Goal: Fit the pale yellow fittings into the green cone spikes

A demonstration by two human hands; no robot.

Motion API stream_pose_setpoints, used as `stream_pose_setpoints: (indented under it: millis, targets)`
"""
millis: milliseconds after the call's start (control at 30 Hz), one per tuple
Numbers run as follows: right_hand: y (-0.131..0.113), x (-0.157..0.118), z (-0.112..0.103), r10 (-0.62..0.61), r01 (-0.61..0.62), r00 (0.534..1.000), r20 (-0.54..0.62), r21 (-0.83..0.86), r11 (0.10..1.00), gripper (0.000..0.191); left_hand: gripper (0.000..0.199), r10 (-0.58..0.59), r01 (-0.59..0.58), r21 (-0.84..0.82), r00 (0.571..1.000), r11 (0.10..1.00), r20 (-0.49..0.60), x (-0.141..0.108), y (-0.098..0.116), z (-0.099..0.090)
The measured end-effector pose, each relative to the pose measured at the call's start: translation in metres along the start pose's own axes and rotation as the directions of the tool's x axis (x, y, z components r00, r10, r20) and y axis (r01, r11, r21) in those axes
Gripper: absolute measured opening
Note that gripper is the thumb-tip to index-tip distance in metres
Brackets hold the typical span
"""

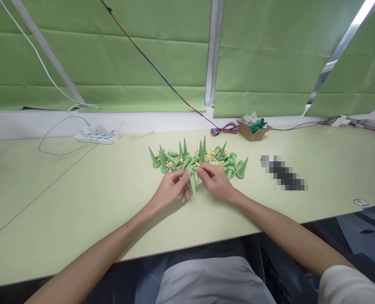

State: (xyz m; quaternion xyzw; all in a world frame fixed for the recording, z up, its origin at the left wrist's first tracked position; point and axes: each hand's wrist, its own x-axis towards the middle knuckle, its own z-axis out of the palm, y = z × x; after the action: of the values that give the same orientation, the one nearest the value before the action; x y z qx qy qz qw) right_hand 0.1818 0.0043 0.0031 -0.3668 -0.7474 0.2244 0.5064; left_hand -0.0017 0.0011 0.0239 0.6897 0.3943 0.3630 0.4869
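Observation:
My left hand (175, 185) pinches a green plastic spike (192, 185) by its wide collar, with the tapered point aimed down towards me. Close beside it, the thumb and forefinger of my right hand (215, 179) are pressed together at the collar. What they grip, if anything, is too small and too covered to make out. Just beyond both hands spreads a pile of similar green spikes (162, 160), some upright on their collars and others lying over. Small yellow pieces (210, 154) are scattered among them.
A small cardboard box (252, 133) with clear and dark green items stands at the back, beside a coiled red-and-blue cable (224, 129). A white power strip (97, 136) lies back left. To the right is a blurred-out dark object (284, 173). The table's front edge runs below my forearms.

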Motion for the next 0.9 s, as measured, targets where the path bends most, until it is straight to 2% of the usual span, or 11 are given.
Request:
stream_pose_setpoints:
  millis: [100,200,500,767,900]
  targets:
    - [-0.001,0.0,0.0,0.003,-0.003,1.0,0.001,-0.015,1.0,0.038,0.043,0.015,-0.01,0.086,0.998,0.996,-0.058,-0.001,0.001,0.001]
    - [-0.001,0.0,0.0,0.017,-0.016,1.0,0.018,-0.023,1.0,0.04,0.038,0.044,-0.033,0.143,0.996,0.989,-0.073,-0.002,0.0,0.001]
    - [-0.001,0.0,-0.001,-0.004,0.006,0.999,0.032,-0.061,0.998,0.04,0.031,0.131,-0.117,0.157,0.988,0.981,-0.079,-0.002,-0.008,0.001]
    - [0.001,0.0,0.0,-0.001,0.004,0.999,0.033,-0.066,0.998,0.039,0.036,0.21,-0.187,0.222,0.974,0.957,-0.083,-0.001,-0.012,-0.001]
    - [0.001,0.0,0.001,0.011,-0.009,1.0,0.023,-0.061,0.998,0.039,0.035,0.21,-0.18,0.257,0.973,0.949,-0.092,-0.001,-0.012,0.001]
